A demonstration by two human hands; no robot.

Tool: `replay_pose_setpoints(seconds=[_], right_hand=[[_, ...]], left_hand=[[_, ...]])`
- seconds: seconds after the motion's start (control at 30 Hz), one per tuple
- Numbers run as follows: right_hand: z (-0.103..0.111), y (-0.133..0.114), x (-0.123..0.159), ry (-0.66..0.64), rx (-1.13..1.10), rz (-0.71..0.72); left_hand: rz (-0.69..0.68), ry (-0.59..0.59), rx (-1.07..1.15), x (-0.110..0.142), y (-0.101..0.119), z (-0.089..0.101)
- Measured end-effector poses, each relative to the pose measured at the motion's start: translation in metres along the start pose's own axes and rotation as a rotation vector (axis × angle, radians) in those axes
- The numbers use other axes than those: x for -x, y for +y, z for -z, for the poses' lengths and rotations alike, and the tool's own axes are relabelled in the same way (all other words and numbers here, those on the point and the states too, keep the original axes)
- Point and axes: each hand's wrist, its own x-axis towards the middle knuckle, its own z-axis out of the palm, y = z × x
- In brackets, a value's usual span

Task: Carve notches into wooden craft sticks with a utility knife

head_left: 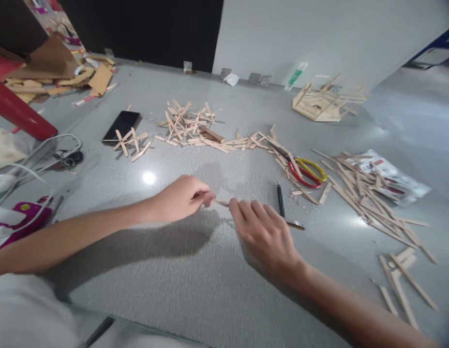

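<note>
Between my two hands, just above the grey table, is a short wooden stick (221, 203). My left hand (186, 197) pinches its left end between thumb and fingertips. My right hand (262, 227) has its fingers curled over the other end, so most of that end is hidden. Close to the right hand lie a black pen-like tool (280, 199) and a thin dark piece (295, 225). Scissors (306, 174) with red and yellow handles rest among wooden sticks beyond it. A pile of cut stick pieces (186, 123) lies ahead of both hands.
A black phone (122, 126) with crossed sticks beside it lies left of the pile. Long sticks (369, 193) spread over a plastic packet (409, 186) at right. A wooden stick frame (326, 101) stands at the back right. Cables and a magenta item (28, 220) sit at left.
</note>
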Motion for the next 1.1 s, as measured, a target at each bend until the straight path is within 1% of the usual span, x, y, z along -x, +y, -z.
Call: replay_pose_setpoints(seconds=[0.03, 0.07, 0.1, 0.13, 0.2, 0.23, 0.27, 0.3, 0.33, 0.37, 0.4, 0.43, 0.47, 0.5, 0.53, 0.6, 0.67, 0.73, 0.77, 0.83, 0.93, 1.0, 1.03, 1.1], right_hand=[[0.004, 0.004, -0.001, 0.044, 0.000, -0.038], [0.008, 0.008, -0.001, 0.092, -0.004, -0.069], [0.012, 0.012, 0.000, 0.133, -0.012, -0.088], [0.017, 0.015, 0.002, 0.162, -0.021, -0.102], [0.024, 0.018, 0.008, 0.198, -0.050, -0.129], [0.027, 0.019, 0.011, 0.207, -0.075, -0.147], [0.030, 0.019, 0.014, 0.221, -0.116, -0.175], [0.032, 0.018, 0.017, 0.239, -0.180, -0.219], [0.035, 0.018, 0.018, 0.256, -0.271, -0.290], [0.039, 0.017, 0.019, 0.268, -0.393, -0.383], [0.043, 0.016, 0.019, 0.270, -0.543, -0.486], [0.048, 0.015, 0.019, 0.258, -0.713, -0.590], [0.053, 0.014, 0.018, 0.236, -0.884, -0.674], [0.058, 0.012, 0.017, 0.214, -1.034, -0.732], [0.062, 0.011, 0.016, 0.204, -1.145, -0.772], [0.067, 0.008, 0.015, 0.232, -1.241, -0.867], [0.067, 0.006, 0.015, 0.302, -1.253, -1.000], [0.063, 0.006, 0.015, 0.301, -1.341, -1.068], [0.060, 0.007, 0.015, 0.263, -1.420, -1.071], [0.055, 0.009, 0.016, 0.150, -1.569, -1.048], [0.048, 0.012, 0.021, -0.019, -1.684, -1.046], [0.045, 0.013, 0.025, -0.145, -1.757, -1.015], [0.044, 0.012, 0.027, -0.184, -1.790, -1.006], [0.043, 0.010, 0.030, -0.188, -1.828, -1.022]], left_hand=[[-0.012, 0.072, 0.001, 0.004, 0.010, 0.001], [-0.007, 0.104, 0.010, 0.009, 0.020, 0.001], [-0.005, 0.108, 0.047, 0.014, 0.028, 0.001], [0.008, 0.090, 0.098, 0.020, 0.035, 0.001], [0.037, -0.020, 0.225, 0.028, 0.045, -0.002], [0.026, -0.042, 0.251, 0.031, 0.047, -0.003], [-0.003, -0.031, 0.237, 0.033, 0.047, -0.005], [-0.057, 0.031, 0.172, 0.034, 0.047, -0.007], [-0.135, 0.130, 0.075, 0.035, 0.045, -0.009], [-0.253, 0.259, -0.044, 0.034, 0.043, -0.011], [-0.398, 0.411, -0.162, 0.033, 0.041, -0.014], [-0.534, 0.502, -0.269, 0.032, 0.040, -0.016], [-0.638, 0.551, -0.337, 0.031, 0.039, -0.018], [-0.700, 0.565, -0.361, 0.030, 0.039, -0.020], [-0.718, 0.552, -0.352, 0.029, 0.040, -0.022], [-0.683, 0.501, -0.263, 0.028, 0.042, -0.023], [-0.621, 0.472, -0.133, 0.029, 0.045, -0.023], [-0.564, 0.469, -0.012, 0.030, 0.045, -0.023], [-0.534, 0.462, 0.046, 0.031, 0.045, -0.022], [-0.463, 0.423, 0.178, 0.032, 0.044, -0.022], [-0.342, 0.311, 0.398, 0.034, 0.043, -0.023], [-0.264, 0.256, 0.506, 0.033, 0.045, -0.023], [-0.227, 0.236, 0.546, 0.032, 0.045, -0.023], [-0.156, 0.184, 0.599, 0.031, 0.047, -0.022]])
